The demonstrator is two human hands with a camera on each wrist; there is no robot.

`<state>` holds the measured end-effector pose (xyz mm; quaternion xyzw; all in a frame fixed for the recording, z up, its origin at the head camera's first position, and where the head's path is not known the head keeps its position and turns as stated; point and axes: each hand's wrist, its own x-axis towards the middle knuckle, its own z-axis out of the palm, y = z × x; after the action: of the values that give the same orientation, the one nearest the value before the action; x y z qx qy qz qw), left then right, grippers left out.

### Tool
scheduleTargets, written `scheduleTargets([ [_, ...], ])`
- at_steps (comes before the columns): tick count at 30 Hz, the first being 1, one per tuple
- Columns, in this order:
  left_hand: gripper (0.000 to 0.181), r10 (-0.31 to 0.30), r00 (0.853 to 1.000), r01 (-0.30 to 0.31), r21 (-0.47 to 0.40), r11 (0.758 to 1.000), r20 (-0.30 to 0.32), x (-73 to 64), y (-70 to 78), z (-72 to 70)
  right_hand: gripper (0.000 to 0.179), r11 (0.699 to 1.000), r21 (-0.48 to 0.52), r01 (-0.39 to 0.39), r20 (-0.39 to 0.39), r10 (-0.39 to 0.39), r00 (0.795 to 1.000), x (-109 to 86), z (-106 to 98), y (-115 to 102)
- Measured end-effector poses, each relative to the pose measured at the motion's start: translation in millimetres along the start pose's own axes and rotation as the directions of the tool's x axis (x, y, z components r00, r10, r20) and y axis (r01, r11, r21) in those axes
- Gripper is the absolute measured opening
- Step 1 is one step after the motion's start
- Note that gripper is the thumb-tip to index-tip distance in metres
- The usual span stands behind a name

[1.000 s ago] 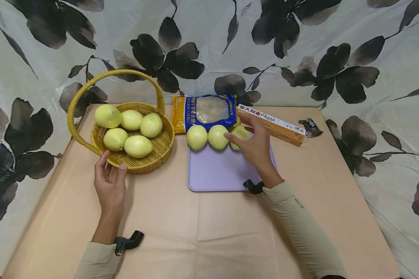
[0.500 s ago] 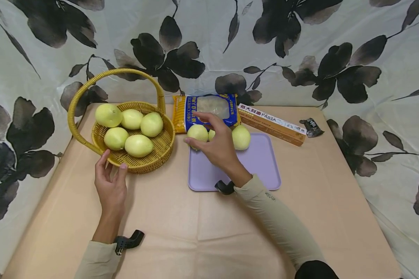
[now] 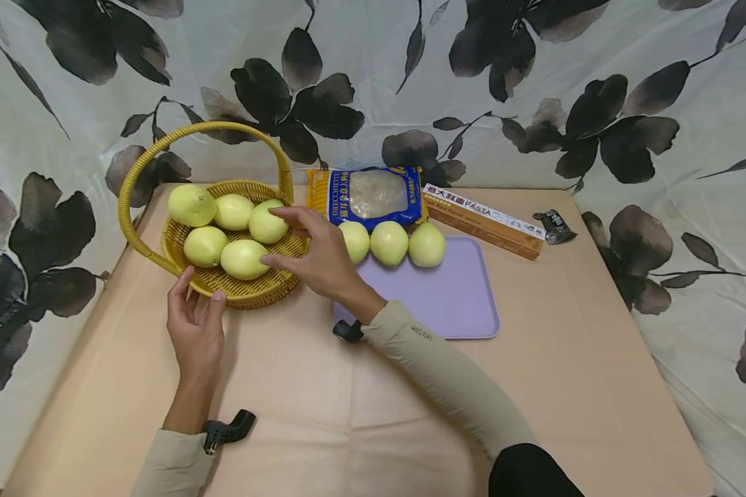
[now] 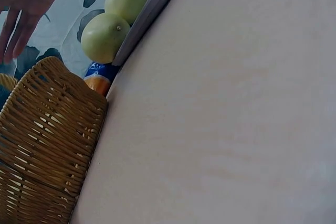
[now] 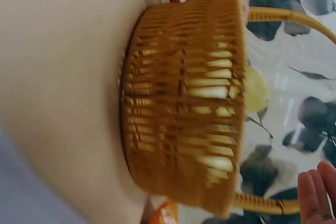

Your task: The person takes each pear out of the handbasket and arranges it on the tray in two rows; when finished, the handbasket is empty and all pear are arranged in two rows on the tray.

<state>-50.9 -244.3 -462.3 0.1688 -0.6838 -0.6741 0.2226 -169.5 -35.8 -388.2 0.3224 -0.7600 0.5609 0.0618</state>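
A yellow woven basket [image 3: 267, 297] with a tall arched handle stands at the left of the table and holds several pale green round fruits [image 3: 204, 246]. Against its near rim rests my left hand [image 3: 195, 338], fingers fairly straight and touching the basket's side. My right hand [image 3: 323, 262] reaches over the basket's right rim with thumb and fingers spread apart. Its fingertips are right by the fruit at the right [image 3: 267, 222] and the thumb overlaps the front fruit [image 3: 244, 259]. Three more such fruits [image 3: 389, 243] line the back of a lilac tray [image 3: 435, 304].
Behind the tray lies a blue and orange pasta bag [image 3: 373, 193]. A long orange and white pasta box [image 3: 485, 222] lies at the back right, with a small black packet [image 3: 555, 227] beside it. A floral cloth [image 3: 503, 145] hangs behind the table.
My right hand has moved left from the rightmost fruit on the tray, across the row, to the basket. Three fruits stay on the tray. The left hand keeps its place at the basket.
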Motion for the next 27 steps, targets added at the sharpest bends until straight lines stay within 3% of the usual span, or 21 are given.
scheduleTargets([
  [8, 0.063, 0.003, 1.000, -0.003, 0.017, 1.000, 0.003, 0.1, -1.3, 0.2, 0.067, 0.995, 0.075, -0.070, 0.084, 0.064, 0.994, 16.2, 35.8, 7.1],
  [13, 0.064, 0.001, 1.000, -0.001, 0.017, 1.000, 0.003, -0.3, 0.0, 0.1, 0.065, 0.995, 0.049, -0.088, 0.126, 0.082, 0.989, 25.4, 52.7, 11.4],
  [19, 0.064, -0.009, 1.000, 0.009, 0.019, 1.000, 0.006, -0.6, 0.4, 0.4, 0.066, 0.988, -0.120, -0.095, 0.178, 0.116, 0.977, 33.4, 63.3, 15.9],
  [27, 0.064, -0.002, 1.000, 0.003, -0.008, 1.000, 0.007, -0.9, -0.3, -0.3, 0.070, 0.924, -0.358, -0.133, 0.258, 0.235, 0.937, 40.0, 66.7, 17.8],
])
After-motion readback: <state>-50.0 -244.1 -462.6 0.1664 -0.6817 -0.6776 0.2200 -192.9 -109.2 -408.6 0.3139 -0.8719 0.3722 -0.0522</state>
